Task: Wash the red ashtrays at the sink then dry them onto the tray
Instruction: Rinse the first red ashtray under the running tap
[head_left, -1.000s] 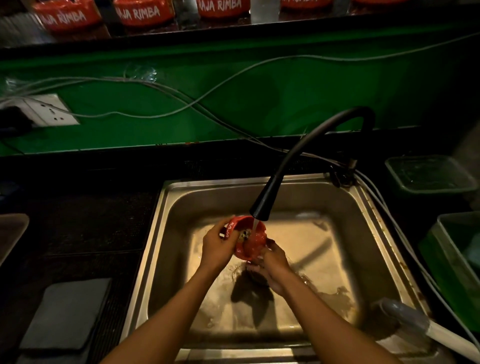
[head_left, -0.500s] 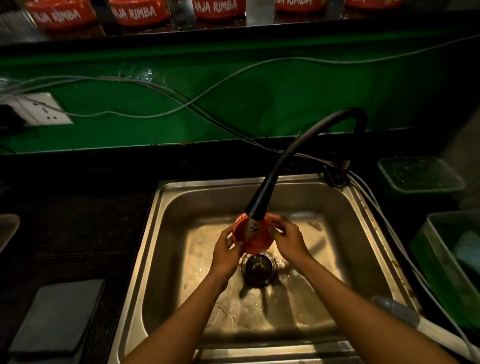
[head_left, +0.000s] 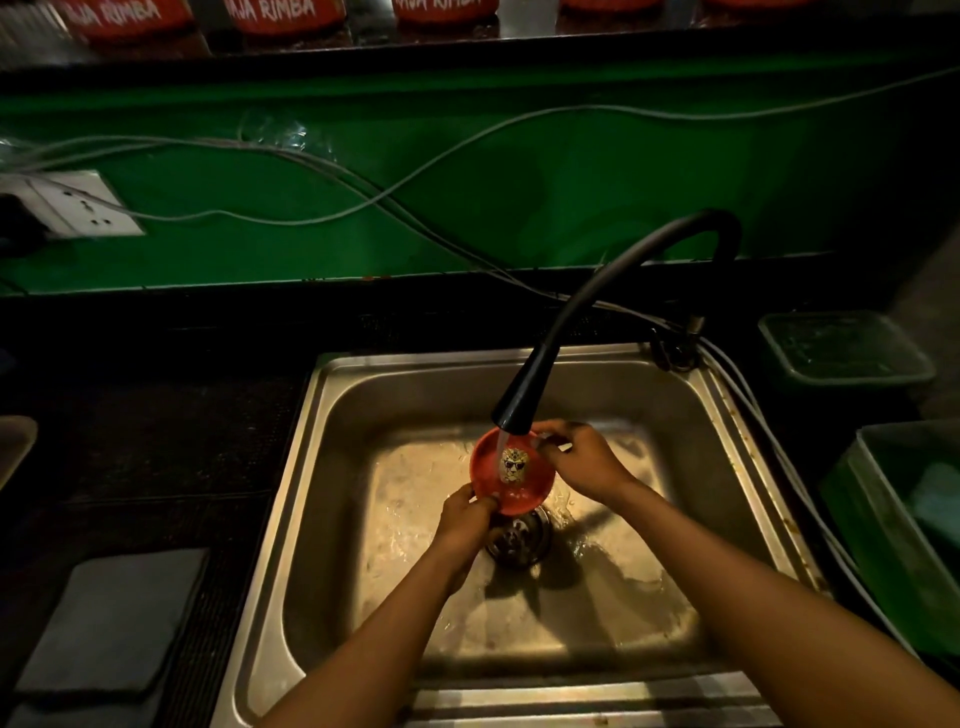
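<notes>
Dim light falls on a steel sink (head_left: 291, 519) set in a dark counter below a green wall strung with loose cables. Over the basin, the left hand (head_left: 462, 519) pinches the near rim of a red ashtray (head_left: 511, 475), while the right hand (head_left: 582, 462) grips its far rim, fingers curled over the edge. Held between them, the ashtray tilts toward the camera, its printed inside face showing, directly under the black faucet (head_left: 524, 402); a thin stream of water strikes that face. Just below sits the drain (head_left: 517, 540), with water pooling around it. More red ashtrays (head_left: 283, 13) line the shelf above the wall. A grey cloth (head_left: 114, 618) lies on the counter to the left, and green tubs (head_left: 847, 351) stand to the right.

The likely risk is a slip: both grips are on wet rim only, so the ashtray could drop onto the steel. Water glancing off the tilted face could also spray toward the wall socket (head_left: 78, 205) and cables.
</notes>
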